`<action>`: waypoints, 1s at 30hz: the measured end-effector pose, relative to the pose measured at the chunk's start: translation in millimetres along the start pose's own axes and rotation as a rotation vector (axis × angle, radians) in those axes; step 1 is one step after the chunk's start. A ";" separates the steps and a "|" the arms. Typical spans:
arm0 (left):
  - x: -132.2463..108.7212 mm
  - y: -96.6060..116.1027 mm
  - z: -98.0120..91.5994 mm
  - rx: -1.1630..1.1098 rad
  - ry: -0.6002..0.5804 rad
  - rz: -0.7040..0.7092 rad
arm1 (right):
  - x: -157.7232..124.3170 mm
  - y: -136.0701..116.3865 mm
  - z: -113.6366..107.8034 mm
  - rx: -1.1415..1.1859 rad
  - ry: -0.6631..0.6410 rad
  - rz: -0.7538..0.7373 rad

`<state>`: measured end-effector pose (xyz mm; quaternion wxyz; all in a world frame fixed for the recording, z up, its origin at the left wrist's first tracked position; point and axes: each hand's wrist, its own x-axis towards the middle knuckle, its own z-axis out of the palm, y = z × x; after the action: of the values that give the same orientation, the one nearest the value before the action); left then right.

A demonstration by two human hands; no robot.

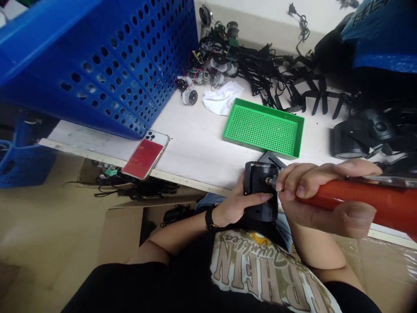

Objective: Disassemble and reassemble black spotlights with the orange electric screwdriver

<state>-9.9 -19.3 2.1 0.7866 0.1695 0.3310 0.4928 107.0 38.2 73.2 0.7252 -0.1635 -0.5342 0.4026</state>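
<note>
My left hand (233, 208) grips a black plastic housing (260, 211) at the table's front edge, its thumb lying across the face. My right hand (321, 198) is wrapped round the orange-red body of a power screwdriver (348, 193). The driver's metal tip (271, 181) points left and meets the housing's upper part; the screw, if any, is too small to make out. A dark flat plastic part (273, 158) lies just behind the housing, partly covered by it. Beyond that sits a shallow green perforated tray (260, 128).
A large blue perforated crate (130, 65) stands at the left. Near it lies a phone (145, 155) in a clear case. Small motors with wires (211, 65), a white cloth (223, 98), black cables (267, 69) and black housings (361, 132) fill the back and right.
</note>
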 end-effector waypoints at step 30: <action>4.0 3.1 9.4 -0.065 0.158 -0.024 | -40.2 -67.6 -1.5 -0.113 0.077 0.338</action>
<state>-4.3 -13.7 9.3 0.7690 0.1003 0.3778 0.5058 131.8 -34.2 91.9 0.6570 -0.3065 -0.4926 0.4814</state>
